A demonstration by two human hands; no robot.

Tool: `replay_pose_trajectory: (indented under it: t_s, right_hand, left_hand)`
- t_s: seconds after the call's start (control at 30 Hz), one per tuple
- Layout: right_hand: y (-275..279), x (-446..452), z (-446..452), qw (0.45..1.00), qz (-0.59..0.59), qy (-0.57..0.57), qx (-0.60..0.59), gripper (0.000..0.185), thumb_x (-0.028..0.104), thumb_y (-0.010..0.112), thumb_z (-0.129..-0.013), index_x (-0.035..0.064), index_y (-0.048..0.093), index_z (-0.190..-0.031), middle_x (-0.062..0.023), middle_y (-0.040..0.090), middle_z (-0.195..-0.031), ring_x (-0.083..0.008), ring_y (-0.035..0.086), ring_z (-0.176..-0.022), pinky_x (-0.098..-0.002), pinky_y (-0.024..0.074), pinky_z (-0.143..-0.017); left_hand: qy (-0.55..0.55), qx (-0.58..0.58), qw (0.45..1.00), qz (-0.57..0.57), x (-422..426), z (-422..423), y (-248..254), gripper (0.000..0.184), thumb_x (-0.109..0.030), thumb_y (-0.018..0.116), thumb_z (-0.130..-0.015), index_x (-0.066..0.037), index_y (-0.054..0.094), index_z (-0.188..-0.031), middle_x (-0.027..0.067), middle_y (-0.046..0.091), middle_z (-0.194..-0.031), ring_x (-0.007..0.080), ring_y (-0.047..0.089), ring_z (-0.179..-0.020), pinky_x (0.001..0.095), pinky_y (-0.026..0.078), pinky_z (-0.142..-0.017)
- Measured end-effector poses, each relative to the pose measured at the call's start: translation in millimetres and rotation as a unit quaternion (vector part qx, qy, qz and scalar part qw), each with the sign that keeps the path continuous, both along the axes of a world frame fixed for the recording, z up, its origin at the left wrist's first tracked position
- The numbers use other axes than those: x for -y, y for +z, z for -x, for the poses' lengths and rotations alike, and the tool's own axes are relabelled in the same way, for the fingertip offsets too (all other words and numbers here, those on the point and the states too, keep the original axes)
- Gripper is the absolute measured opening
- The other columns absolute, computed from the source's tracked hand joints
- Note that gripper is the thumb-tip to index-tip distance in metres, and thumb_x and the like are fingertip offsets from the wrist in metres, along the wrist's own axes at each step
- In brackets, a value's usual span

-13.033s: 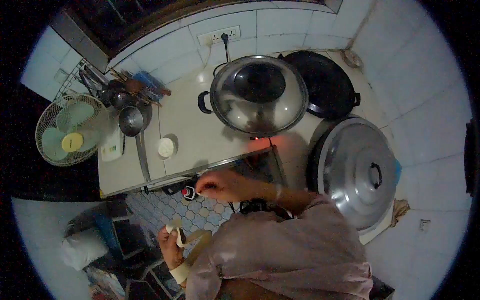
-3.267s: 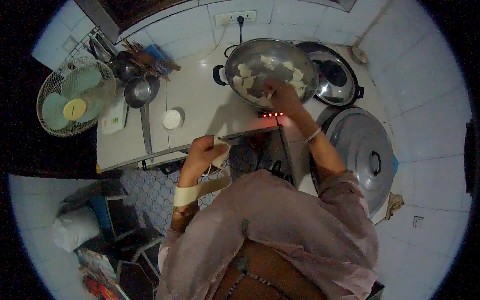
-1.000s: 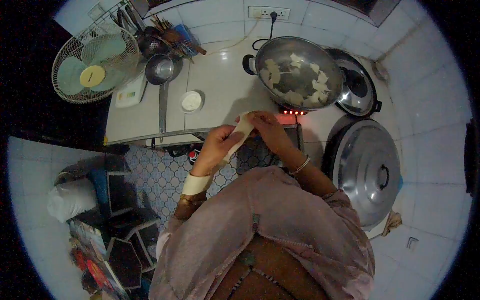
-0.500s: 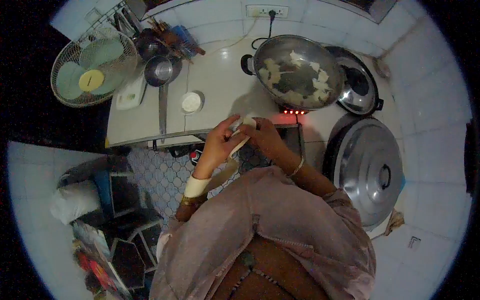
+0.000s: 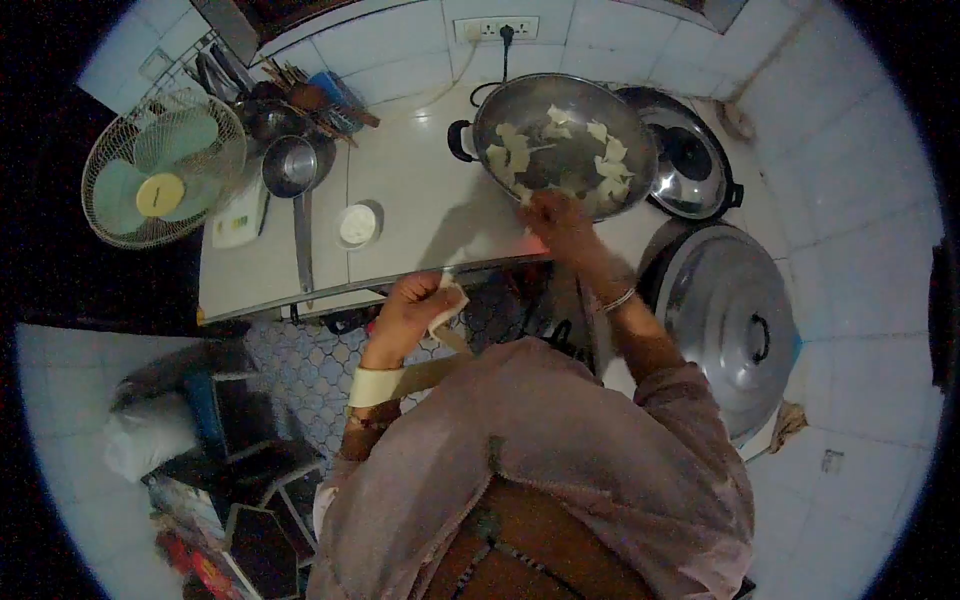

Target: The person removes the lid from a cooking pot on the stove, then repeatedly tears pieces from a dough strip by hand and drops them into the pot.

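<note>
My left hand, in front of the counter's edge, is closed on one end of a long, flat strip of pale dough. The strip hangs down from the fingers and wraps around my left forearm. My right hand is over the near rim of a big wok, its fingers bent together; whether a bit of dough is between them is too blurred to make out. Torn, flat dough pieces lie scattered inside the wok. A red glow shows on the counter by my right hand.
Left on the counter are a small bowl of white powder, a long-handled ladle, a white scale and a fan. A pan lid and a large domed metal lid are at the right.
My hands have separated. The right has moved forward to the wok's near rim, while the left has drawn back and left with the dough strip. The view has shifted slightly.
</note>
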State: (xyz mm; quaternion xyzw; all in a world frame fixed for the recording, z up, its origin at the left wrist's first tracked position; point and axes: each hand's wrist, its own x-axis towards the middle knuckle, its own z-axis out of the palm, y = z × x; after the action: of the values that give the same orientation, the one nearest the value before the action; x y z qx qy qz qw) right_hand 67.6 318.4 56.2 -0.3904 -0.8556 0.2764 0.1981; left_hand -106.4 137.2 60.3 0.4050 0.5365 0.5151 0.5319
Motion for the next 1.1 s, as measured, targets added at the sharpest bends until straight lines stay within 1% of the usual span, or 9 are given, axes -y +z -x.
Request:
replay_pose_trajectory:
  t_s: [0.03, 0.1, 0.23, 0.4, 0.5, 0.63, 0.73, 0.9, 1.1]
  right_hand:
    - [-6.9, -23.3, -8.0, 1.0, -0.026, 0.005, 0.018, 0.019, 0.021, 0.056, -0.076, 0.0089, 0.061, -0.09, -0.0108, 0.058, -0.086, -0.0278, 0.053, -0.084, -0.0385, 0.0443, -0.066]
    - [-21.1, -70.3, -18.7, 0.949, -0.311, 0.034, -0.026, 0.023, 0.023, 0.056, -0.077, 0.0105, 0.061, -0.095, -0.0138, 0.058, -0.083, -0.031, 0.055, -0.076, -0.04, 0.0445, -0.069]
    - [-18.2, -132.7, -28.7, 0.925, -0.356, 0.11, 0.068, 0.023, 0.022, 0.057, -0.076, 0.0101, 0.061, -0.095, -0.0155, 0.058, -0.081, -0.0334, 0.055, -0.071, -0.0418, 0.0443, -0.072]
    - [32.4, -114.7, -23.1, 0.996, -0.061, -0.062, 0.031, 0.022, 0.017, 0.055, -0.078, 0.0084, 0.061, -0.097, -0.0154, 0.059, -0.087, -0.0288, 0.058, -0.081, -0.0355, 0.0462, -0.075]
    - [51.1, -65.0, -13.4, 0.998, -0.055, 0.008, -0.016, 0.025, 0.02, 0.054, -0.08, 0.0072, 0.059, -0.101, -0.0153, 0.059, -0.088, -0.0273, 0.059, -0.082, -0.0331, 0.0462, -0.074]
    - [8.1, 27.1, 21.2, 0.959, 0.092, 0.251, -0.089, 0.025, 0.026, 0.056, -0.081, 0.0057, 0.06, -0.096, -0.0116, 0.059, -0.086, -0.0242, 0.058, -0.075, -0.0342, 0.0456, -0.07]
    - [-3.0, 73.1, 41.5, 0.963, 0.106, 0.242, -0.058, 0.026, 0.027, 0.057, -0.08, 0.0046, 0.06, -0.092, -0.0112, 0.058, -0.086, -0.0233, 0.059, -0.075, -0.035, 0.0455, -0.071]
    - [-11.0, 90.3, 48.3, 0.928, 0.266, 0.136, -0.225, 0.024, 0.019, 0.058, -0.08, -0.0007, 0.059, -0.093, -0.0112, 0.056, -0.081, -0.0182, 0.059, -0.071, -0.0301, 0.0466, -0.06]
    - [-1.4, 88.7, 45.1, 0.948, 0.195, 0.118, -0.22, 0.02, 0.017, 0.058, -0.079, -0.0026, 0.062, -0.08, -0.0112, 0.057, -0.08, -0.0189, 0.059, -0.067, -0.0291, 0.0464, -0.057]
  left_hand:
    - [0.029, 0.034, 0.999, 0.004, -0.8, 3.5, -10.1, 0.009, -0.008, 0.057, -0.079, -0.001, 0.06, -0.074, -0.0031, 0.055, -0.067, 0.0026, 0.046, -0.061, 0.0189, 0.036, -0.052]
    - [0.055, 0.066, 0.996, 0.005, -2.6, 3.7, -12.3, 0.009, -0.008, 0.057, -0.08, -0.001, 0.06, -0.075, -0.0029, 0.055, -0.066, 0.0025, 0.046, -0.06, 0.0184, 0.035, -0.052]
    - [0.067, -0.013, 0.998, 0.014, -1.1, 0.4, -7.4, 0.012, -0.009, 0.055, -0.082, -0.001, 0.06, -0.074, -0.0008, 0.057, -0.066, 0.0037, 0.047, -0.056, 0.0191, 0.037, -0.051]
    - [0.108, -0.001, 0.994, 0.025, 5.3, -3.0, -6.1, 0.016, -0.011, 0.052, -0.084, -0.002, 0.059, -0.073, 0.0, 0.058, -0.065, 0.0054, 0.049, -0.053, 0.0207, 0.039, -0.049]
    - [0.136, 0.012, 0.991, -0.003, 2.6, -4.2, -5.6, 0.013, -0.011, 0.055, -0.083, 0.0, 0.061, -0.078, -0.0015, 0.058, -0.067, 0.0023, 0.048, -0.058, 0.0186, 0.038, -0.053]
    - [0.126, 0.02, 0.992, 0.003, -3.2, -5.8, 0.9, 0.014, -0.011, 0.054, -0.084, 0.0, 0.062, -0.084, -0.0012, 0.059, -0.071, 0.0031, 0.049, -0.062, 0.0185, 0.04, -0.057]
    - [0.127, -0.009, 0.992, -0.018, -6.1, -6.6, -7.6, 0.018, -0.013, 0.051, -0.086, 0.0, 0.061, -0.092, -0.0013, 0.058, -0.075, 0.0033, 0.048, -0.064, 0.0183, 0.04, -0.057]
    - [0.112, -0.024, 0.992, -0.047, 0.1, -6.5, 5.5, 0.032, -0.02, 0.041, -0.092, -0.002, 0.049, -0.117, -0.0047, 0.052, -0.076, 0.0025, 0.043, -0.066, 0.0164, 0.037, -0.058]
    - [0.066, -0.062, 0.996, -0.015, 6.7, -5.9, 5.7, 0.018, -0.014, 0.054, -0.085, 0.0, 0.056, -0.096, -0.0046, 0.047, -0.068, 0.0035, 0.04, -0.061, 0.0195, 0.035, -0.054]
